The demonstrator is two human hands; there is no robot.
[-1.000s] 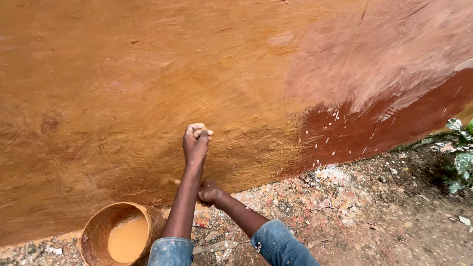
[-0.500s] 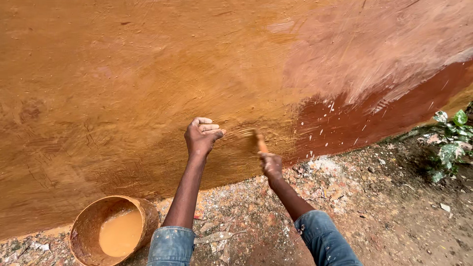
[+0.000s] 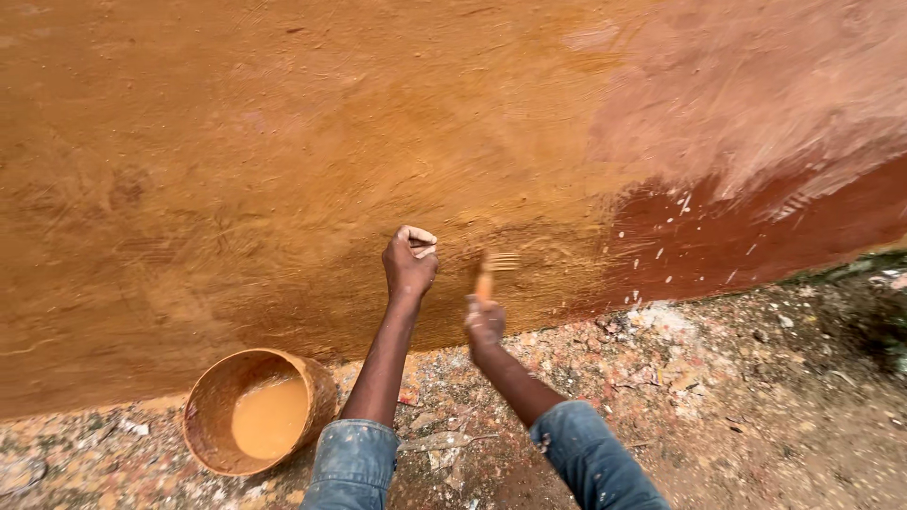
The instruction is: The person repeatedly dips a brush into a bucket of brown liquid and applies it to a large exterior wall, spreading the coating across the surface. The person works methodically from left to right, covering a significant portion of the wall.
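Note:
My left hand (image 3: 410,262) is a closed fist resting against the ochre-painted wall (image 3: 283,142), with nothing visible in it. My right hand (image 3: 484,324) grips a paintbrush (image 3: 490,271) with an orange handle. Its bristles touch the wall just right of my left fist and look blurred. Both arms wear paint-speckled blue denim sleeves.
A round bucket (image 3: 210,397) with ochre paint stands on the ground against the wall, left of my left arm. The wall's lower right is dark red (image 3: 718,246), the upper right pale pink. The ground (image 3: 718,397) is gravelly and paint-spattered, with green plants at the far right.
My right hand rose from low beside my left forearm, swung right with the brush to the wall, then came back left toward my fist. The left fist stays on the wall.

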